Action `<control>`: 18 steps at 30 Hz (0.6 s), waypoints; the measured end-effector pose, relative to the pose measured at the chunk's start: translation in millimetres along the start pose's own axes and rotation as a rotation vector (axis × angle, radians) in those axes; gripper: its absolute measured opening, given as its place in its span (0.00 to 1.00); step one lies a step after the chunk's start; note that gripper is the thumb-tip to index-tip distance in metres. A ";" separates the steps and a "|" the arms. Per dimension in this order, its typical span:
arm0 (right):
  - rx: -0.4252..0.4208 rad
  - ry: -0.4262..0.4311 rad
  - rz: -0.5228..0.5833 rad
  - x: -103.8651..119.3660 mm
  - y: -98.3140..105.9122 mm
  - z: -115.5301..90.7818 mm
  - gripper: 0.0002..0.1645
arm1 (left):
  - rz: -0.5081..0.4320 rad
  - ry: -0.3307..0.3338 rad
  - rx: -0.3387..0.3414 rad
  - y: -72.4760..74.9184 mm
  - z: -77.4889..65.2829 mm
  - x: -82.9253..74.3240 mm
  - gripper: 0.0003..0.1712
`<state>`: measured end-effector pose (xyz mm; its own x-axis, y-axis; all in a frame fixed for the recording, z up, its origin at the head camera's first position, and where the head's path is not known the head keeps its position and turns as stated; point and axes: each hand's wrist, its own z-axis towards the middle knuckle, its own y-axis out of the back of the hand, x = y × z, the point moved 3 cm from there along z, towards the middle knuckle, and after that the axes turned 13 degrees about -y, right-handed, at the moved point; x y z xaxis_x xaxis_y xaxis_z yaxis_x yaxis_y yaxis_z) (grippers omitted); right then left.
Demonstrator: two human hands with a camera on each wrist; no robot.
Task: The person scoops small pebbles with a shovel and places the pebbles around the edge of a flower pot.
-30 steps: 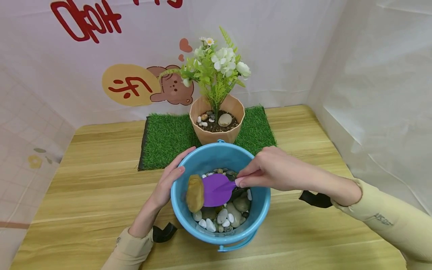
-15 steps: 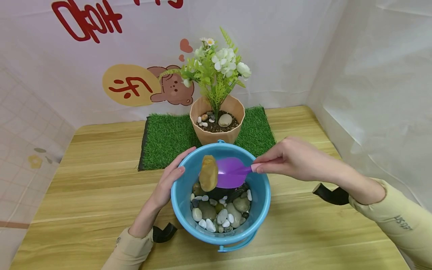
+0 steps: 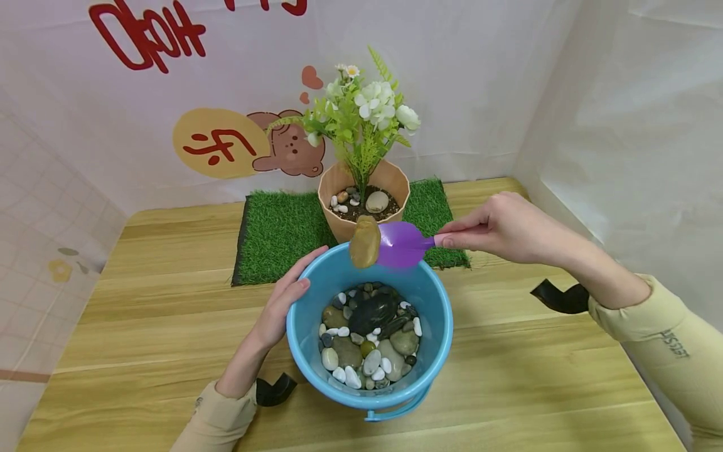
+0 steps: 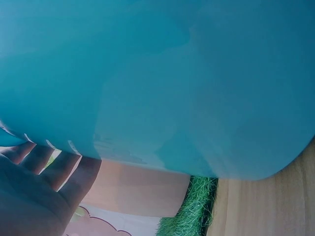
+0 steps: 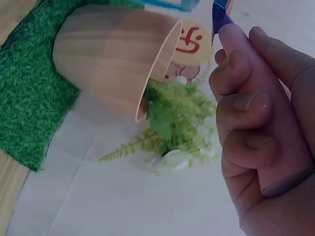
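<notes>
One brown stone [image 3: 364,242] is carried on one purple shovel [image 3: 403,245] at the frame's centre, by the far rim of one blue bucket [image 3: 433,314]. The shovel's pink handle [image 5: 266,81] is gripped by the right hand [image 3: 516,229], fingers curled; the bucket's left side is touched by the left hand [image 3: 278,307], fingers extended. One flowerpot [image 3: 340,230] is seen above centre, on one green mat [image 3: 282,232].

Purple scoop [image 3: 401,243], pink handle [image 5: 283,128], gripped in the right hand [image 3: 508,229]. Blade is roughly level over the bucket's far rim, with a smooth brown, elongated stone [image 3: 365,242] at its tip, long side across the blade; exact height hard to judge. Light-blue bucket [image 3: 444,339] stands upright on the worktop [image 3: 508,376], bail down on the near side, left hand [image 3: 282,304] against its left side. Inside: glossy mixed pebbles [image 3: 373,314], white, grey, black, brown.
</notes>
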<state>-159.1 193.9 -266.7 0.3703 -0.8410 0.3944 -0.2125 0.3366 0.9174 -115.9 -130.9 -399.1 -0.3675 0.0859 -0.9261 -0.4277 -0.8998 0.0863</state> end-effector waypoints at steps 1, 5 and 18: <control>-0.009 -0.004 -0.005 -2.0 0.8 2.5 0.09 | 0.001 0.001 0.001 0.2 -0.2 0.0 0.29; -0.033 -0.041 -0.018 -8.8 3.7 15.0 0.08 | 0.002 0.006 0.001 0.9 -1.4 -0.1 0.29; -0.061 -0.081 -0.065 -29.9 8.1 65.3 0.10 | -0.034 -0.005 0.008 0.7 -0.2 -1.0 0.29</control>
<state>-231.0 194.1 -274.6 0.3070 -0.8925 0.3304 -0.1339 0.3033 0.9435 -115.6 -131.7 -398.1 -0.3564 0.1184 -0.9268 -0.4463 -0.8930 0.0576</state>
